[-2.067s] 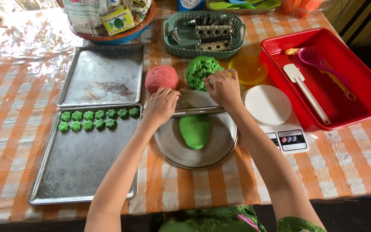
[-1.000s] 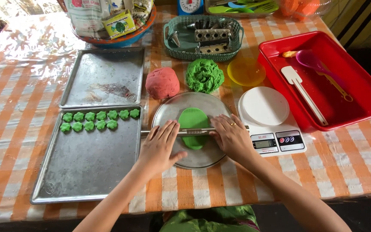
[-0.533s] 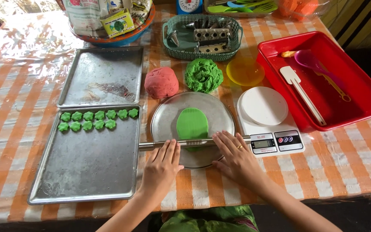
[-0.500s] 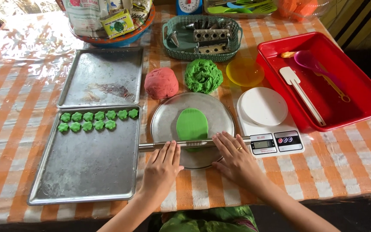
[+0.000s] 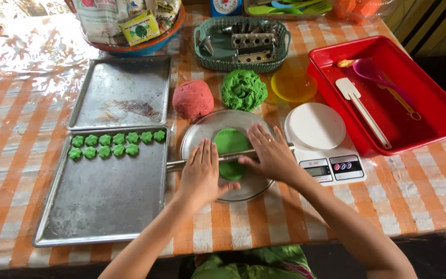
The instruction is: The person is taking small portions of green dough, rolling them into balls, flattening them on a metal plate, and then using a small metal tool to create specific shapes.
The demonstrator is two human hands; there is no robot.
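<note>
My left hand (image 5: 201, 172) and my right hand (image 5: 269, 153) lie palm-down on a thin metal rolling rod (image 5: 174, 165) that spans a round metal plate (image 5: 198, 135). Under the rod a flattened sheet of green dough (image 5: 229, 141) rests on the plate. Fingers of both hands are spread flat over the rod. Behind the plate sit a red dough ball (image 5: 193, 98) and a green dough ball (image 5: 244, 90). Several small green flower-shaped pieces (image 5: 110, 145) lie in two rows on the near baking tray (image 5: 104, 206).
A second baking tray (image 5: 122, 93) lies behind the first. A white kitchen scale (image 5: 322, 142) stands right of the plate, a red tray (image 5: 429, 103) with a spatula and spoon farther right. A teal basket of metal cutters (image 5: 243, 44), a yellow lid (image 5: 292, 85) and a bowl of packets (image 5: 130, 26) sit at the back.
Both hands rolled the rod from the plate's far side toward its near edge, then back up to the middle. The green dough spread flatter and wider.
</note>
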